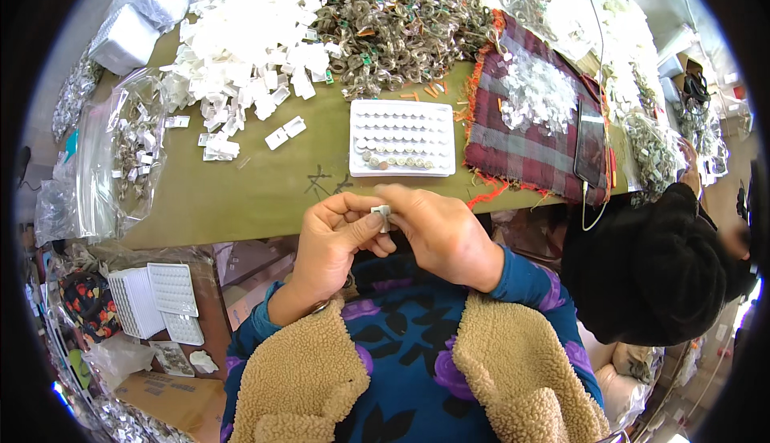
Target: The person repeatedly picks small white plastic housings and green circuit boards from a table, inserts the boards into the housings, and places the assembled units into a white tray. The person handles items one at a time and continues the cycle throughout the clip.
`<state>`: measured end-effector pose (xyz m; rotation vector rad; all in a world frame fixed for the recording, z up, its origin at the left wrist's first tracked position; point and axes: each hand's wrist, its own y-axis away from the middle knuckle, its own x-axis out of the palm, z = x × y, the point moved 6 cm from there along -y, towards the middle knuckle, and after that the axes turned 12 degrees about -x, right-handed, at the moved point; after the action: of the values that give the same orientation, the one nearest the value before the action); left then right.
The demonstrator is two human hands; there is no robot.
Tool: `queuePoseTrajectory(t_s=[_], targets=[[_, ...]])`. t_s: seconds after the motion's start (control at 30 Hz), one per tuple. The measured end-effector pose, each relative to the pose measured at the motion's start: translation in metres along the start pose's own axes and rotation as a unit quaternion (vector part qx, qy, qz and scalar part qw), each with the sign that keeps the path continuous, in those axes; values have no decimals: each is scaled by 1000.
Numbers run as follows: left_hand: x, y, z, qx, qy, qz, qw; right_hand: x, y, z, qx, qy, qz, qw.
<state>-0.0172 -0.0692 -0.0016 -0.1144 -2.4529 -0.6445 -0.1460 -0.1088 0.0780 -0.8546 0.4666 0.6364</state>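
Just above my lap, at the table's near edge, my left hand (341,230) pinches a small white plastic piece (381,212) between thumb and fingers. My right hand (445,230) is closed against the same piece from the other side, its fingertips partly hidden behind the knuckles. Beyond both hands lies a white tray (403,172) with rows of small round silvery discs like button cells, some in the nearest rows looking darker. Loose white plastic pieces (285,133) of similar size lie to the left of the tray.
A large white pile (241,34) and a heap of brownish clear plastic parts (401,26) cover the table's far side. On the right, a plaid cloth (501,142) carries clear bits and a phone (589,142) with a cable. A person in black (650,267) sits close by.
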Motion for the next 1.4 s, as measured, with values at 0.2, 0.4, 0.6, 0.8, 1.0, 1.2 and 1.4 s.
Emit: queuePoseTrajectory(t_s=[0.2, 0.4, 0.6, 0.8, 1.0, 1.2, 1.4], targets=[[-11, 7, -10, 11, 76, 5, 997, 11, 4, -14, 139, -142, -27, 980], [-32, 10, -10, 31, 92, -25, 995, 35, -21, -4, 31, -31, -36, 998], [-64, 9, -27, 78, 215, 6, 973, 49, -83, -35, 24, -55, 139, 988], [-85, 17, -35, 82, 259, -8, 962, 105, -131, -57, -168, 274, 264, 909], [-91, 23, -43, 178, 191, -143, 955, 102, -130, -75, -34, 161, 277, 947], [-82, 7, -40, 165, 84, -117, 976, 76, -95, -29, 28, -38, 213, 976], [-77, -1, -37, 133, 101, -66, 984, 8, -117, -91, -121, 305, 185, 926]])
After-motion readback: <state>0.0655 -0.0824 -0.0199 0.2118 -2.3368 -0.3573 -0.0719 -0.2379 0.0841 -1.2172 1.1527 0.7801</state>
